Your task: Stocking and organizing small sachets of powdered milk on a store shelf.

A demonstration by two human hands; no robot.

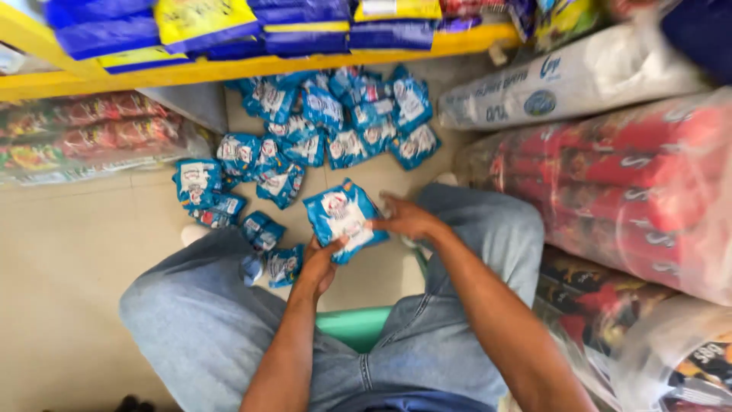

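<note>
We hold a small stack of blue snack packets (pixel 345 218) between both hands, above the tiled floor (pixel 69 252) and between our knees. Our left hand (pixel 320 263) has its grip closed on the stack's lower edge, thumb on top; our right hand (pixel 409 219) has its grip closed on the right edge. More of the same blue packets lie scattered in a pile on the floor (pixel 320 126) ahead, beneath a yellow shelf (pixel 229 70). Large wrapped bundles of red packages (pixel 625 183) lean at our right.
</note>
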